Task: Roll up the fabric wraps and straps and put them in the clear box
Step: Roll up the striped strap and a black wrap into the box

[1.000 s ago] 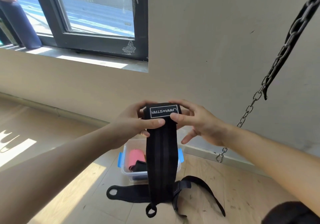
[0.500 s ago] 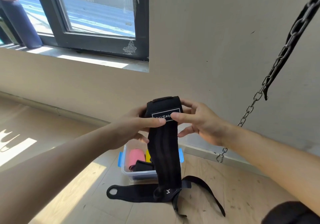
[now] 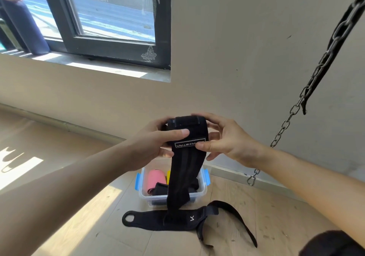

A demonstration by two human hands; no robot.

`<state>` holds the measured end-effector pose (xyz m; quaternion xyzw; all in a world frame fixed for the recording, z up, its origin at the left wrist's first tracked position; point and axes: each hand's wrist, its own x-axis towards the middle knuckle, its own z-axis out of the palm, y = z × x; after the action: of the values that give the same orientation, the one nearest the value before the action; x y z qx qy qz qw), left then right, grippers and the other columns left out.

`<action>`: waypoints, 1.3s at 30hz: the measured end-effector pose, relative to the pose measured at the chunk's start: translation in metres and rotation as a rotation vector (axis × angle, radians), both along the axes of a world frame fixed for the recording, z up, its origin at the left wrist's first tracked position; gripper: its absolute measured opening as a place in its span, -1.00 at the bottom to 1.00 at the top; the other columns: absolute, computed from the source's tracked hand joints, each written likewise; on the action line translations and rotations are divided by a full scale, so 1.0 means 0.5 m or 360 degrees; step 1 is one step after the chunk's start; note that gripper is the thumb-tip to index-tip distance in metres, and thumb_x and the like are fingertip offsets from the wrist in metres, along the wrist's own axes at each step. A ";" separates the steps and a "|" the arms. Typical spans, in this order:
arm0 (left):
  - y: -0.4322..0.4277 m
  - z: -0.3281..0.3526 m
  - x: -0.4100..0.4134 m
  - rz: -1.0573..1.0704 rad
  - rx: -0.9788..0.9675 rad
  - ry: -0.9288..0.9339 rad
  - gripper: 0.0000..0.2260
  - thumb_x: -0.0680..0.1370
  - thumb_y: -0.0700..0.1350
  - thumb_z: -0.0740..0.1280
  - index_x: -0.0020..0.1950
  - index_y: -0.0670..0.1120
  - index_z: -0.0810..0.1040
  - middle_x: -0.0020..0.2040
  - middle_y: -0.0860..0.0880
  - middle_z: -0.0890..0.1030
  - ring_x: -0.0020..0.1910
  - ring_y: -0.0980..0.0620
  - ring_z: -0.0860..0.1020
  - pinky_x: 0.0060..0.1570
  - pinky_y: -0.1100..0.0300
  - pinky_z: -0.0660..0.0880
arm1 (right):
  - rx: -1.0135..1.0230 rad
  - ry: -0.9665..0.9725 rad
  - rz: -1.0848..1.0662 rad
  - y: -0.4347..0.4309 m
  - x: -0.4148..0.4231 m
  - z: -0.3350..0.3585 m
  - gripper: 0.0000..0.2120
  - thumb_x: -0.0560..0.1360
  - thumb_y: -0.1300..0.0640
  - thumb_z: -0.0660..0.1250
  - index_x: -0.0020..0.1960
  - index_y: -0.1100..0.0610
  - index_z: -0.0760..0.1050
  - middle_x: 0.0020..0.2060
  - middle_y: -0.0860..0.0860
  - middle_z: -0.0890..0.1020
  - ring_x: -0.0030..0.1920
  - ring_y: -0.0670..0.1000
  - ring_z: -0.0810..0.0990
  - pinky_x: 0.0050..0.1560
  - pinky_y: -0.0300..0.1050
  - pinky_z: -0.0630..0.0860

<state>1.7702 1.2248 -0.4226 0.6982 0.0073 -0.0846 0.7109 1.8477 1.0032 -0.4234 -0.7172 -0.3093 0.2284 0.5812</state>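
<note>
Both hands hold a long black wrap [image 3: 185, 168] up in front of me, its top end turned over into a small roll with a white-lettered label. My left hand [image 3: 156, 141] grips the roll from the left, thumb across its front. From the right, my right hand [image 3: 227, 139] pinches it, thumb on the label's edge. The wrap's tail hangs down over the clear box [image 3: 203, 188] with blue clips, which holds a pink roll [image 3: 156, 177], a yellow roll [image 3: 168, 174] and dark pieces. A black strap [image 3: 177, 219] with a thumb hole lies flat on the floor before the box.
A steel chain [image 3: 308, 89] with a snap hook hangs at the right beside a black webbing strip. The beige wall and a dark-framed window [image 3: 110, 44] stand behind the box. The floor is pale wood with a sunlit patch at left. A dark object shows at the bottom right corner.
The roll at the wrap's top has grown by about a turn; the label moved from the upper face down to the front. The hanging tail has risen, its lower end now above the floor strap.
</note>
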 end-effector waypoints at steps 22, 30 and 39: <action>-0.005 -0.001 -0.009 -0.0108 0.0077 0.0113 -0.55 0.50 0.21 0.41 0.30 0.03 0.59 0.19 -0.12 0.68 0.07 -0.25 0.67 -0.28 0.17 0.56 | 0.0180 0.0467 0.0031 0.002 -0.007 0.017 -0.49 0.50 0.28 0.43 0.40 0.05 0.42 0.16 0.18 0.68 0.14 0.19 0.69 -0.17 -0.03 0.68; -0.009 -0.001 -0.003 0.0058 0.0014 0.0028 -0.60 0.43 0.01 0.51 0.26 0.02 0.62 0.09 -0.03 0.69 -0.01 -0.03 0.69 -0.21 0.16 0.57 | 0.0053 0.0384 0.0106 0.005 -0.004 0.005 -0.44 0.50 0.35 0.46 0.42 0.04 0.40 0.32 0.16 0.53 0.20 0.21 0.66 0.04 0.13 0.66; -0.004 -0.011 0.000 0.0148 0.0021 -0.0161 -0.41 0.30 -0.21 0.58 0.29 0.05 0.57 0.07 -0.10 0.71 0.04 -0.10 0.70 -0.01 0.04 0.65 | -0.0106 0.0528 -0.0017 0.007 -0.008 0.014 -0.44 0.47 -0.23 0.37 0.35 0.06 0.51 0.21 0.15 0.63 0.07 0.18 0.69 0.04 0.13 0.66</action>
<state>1.7704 1.2227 -0.4283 0.7052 0.0042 -0.0160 0.7088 1.8436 1.0069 -0.4163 -0.6901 -0.1975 0.3507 0.6014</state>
